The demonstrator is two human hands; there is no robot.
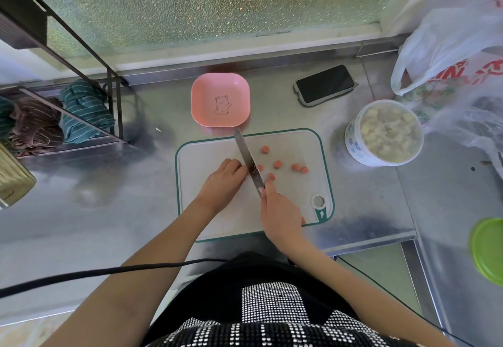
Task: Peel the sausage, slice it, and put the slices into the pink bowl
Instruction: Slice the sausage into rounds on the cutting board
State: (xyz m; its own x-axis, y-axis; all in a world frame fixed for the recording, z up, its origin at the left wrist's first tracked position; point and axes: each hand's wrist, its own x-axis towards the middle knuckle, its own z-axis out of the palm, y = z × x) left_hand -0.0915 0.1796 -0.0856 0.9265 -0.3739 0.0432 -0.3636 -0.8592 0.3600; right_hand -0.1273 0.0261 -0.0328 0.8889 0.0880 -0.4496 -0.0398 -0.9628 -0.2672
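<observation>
Right hand (281,214) has its grip clenched round the handle of the knife (248,159), forefinger laid along the spine; the blade runs away from the person, its tip reaching the near rim of the pink bowl (220,101). Left hand (224,180) lies knuckles-up on the cutting board (296,142), fingers curled and pressed against the left face of the blade; what that grip encloses is hidden beneath the fingers, so whether it holds the rest of the sausage cannot be told. Sausage slices (277,164) lie loose on the board to the right of the blade, six visible, one touching the blade near its middle, two touching each other at the far right. Pink bowl sits on the tabletop (81,210) just beyond the board's far edge, upright, a bear drawing on its floor, no slices inside. Phone (325,84) lies face up to the right of the bowl, apart from it. Round white tub (383,133) with pale chunks stands right of the board. Plastic bags (449,55) occupy the far right corner. Green lid (488,250) shows at the right edge. Wire rack (68,118) with folded cloths stands at the left.
</observation>
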